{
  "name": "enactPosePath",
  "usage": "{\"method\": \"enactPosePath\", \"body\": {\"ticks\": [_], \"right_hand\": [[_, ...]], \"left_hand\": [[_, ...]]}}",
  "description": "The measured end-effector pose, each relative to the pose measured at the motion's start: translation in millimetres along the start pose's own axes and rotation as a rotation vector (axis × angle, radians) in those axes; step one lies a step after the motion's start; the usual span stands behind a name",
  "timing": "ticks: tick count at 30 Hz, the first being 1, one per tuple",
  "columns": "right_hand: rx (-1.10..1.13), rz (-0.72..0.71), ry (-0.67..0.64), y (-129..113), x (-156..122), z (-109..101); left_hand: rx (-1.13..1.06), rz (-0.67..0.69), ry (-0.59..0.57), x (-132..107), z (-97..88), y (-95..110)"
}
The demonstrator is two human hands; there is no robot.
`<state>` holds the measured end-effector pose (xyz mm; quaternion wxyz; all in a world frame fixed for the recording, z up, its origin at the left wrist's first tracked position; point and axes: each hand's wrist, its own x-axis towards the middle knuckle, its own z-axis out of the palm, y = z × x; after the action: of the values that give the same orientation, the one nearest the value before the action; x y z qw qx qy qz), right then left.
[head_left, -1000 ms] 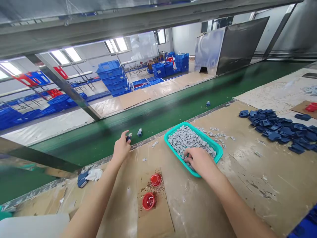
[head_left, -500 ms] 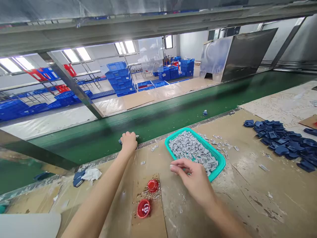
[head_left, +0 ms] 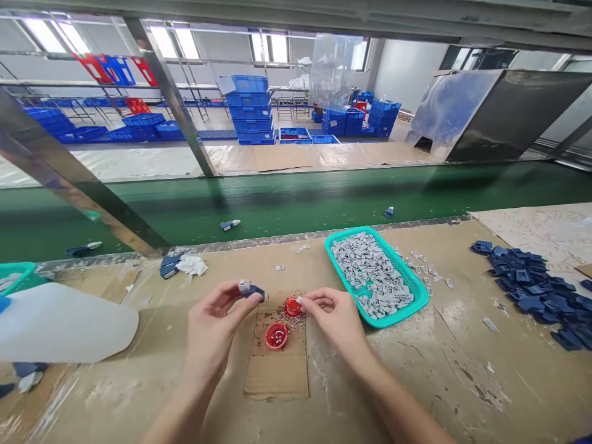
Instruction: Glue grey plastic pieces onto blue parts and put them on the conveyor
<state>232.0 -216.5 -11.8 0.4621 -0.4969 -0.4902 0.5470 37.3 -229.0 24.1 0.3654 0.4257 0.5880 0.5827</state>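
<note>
My left hand (head_left: 213, 324) pinches a small dark blue plastic part with a grey piece on it (head_left: 251, 289), held just above the bench. My right hand (head_left: 333, 314) pinches a tiny grey piece (head_left: 300, 300) between thumb and fingertips, a few centimetres right of the blue part. Both hands hover over a cardboard scrap (head_left: 277, 364) that carries two red caps (head_left: 285, 320) and scattered small bits. A teal basket (head_left: 407, 306) full of grey pieces lies just right of my right hand.
A heap of dark blue parts (head_left: 531, 283) lies at the far right. The green conveyor belt (head_left: 300, 197) runs behind the bench with a few assembled parts (head_left: 229, 224) on it. A white plastic container (head_left: 65, 324) lies at the left, a crumpled white rag (head_left: 192, 265) near the belt edge.
My left hand came back from the belt edge holding the blue part. My right hand moved left from the basket with a grey piece. The two hands now meet over the cardboard.
</note>
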Motion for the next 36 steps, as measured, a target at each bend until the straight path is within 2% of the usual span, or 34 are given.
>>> {"method": "enactPosePath", "body": {"ticks": [1,3,10,16,19,23,27,36], "right_hand": [[-0.001,0.011,-0.005,1.3,0.1,1.4],[-0.008,0.028,-0.016,3.0,0.2,3.7],[-0.064,0.037,-0.025,-0.1,0.4,8.3],[-0.051,0.046,-0.037,-3.9,-1.4,8.1],[0.031,0.070,-0.068,-10.5,-4.7,5.0],[0.129,0.063,-0.122,-21.4,-10.2,1.9],[0.157,0.059,-0.167,-27.3,-14.1,3.1],[0.124,0.094,-0.263,-24.0,-14.0,1.6]], "left_hand": [[-0.046,-0.032,0.068,-4.7,-3.3,-3.4],[-0.118,-0.075,0.113,-9.4,-5.9,-7.9],[-0.194,-0.133,0.006,-15.2,-1.0,-0.8],[-0.212,-0.146,0.026,-20.3,2.9,-0.8],[-0.206,-0.136,0.012,-22.5,6.5,-4.3],[-0.191,-0.146,-0.096,-26.7,9.9,-12.0],[-0.189,-0.154,-0.144,-29.9,12.4,-17.0],[-0.181,-0.197,-0.202,-36.2,18.9,-6.7]]}}
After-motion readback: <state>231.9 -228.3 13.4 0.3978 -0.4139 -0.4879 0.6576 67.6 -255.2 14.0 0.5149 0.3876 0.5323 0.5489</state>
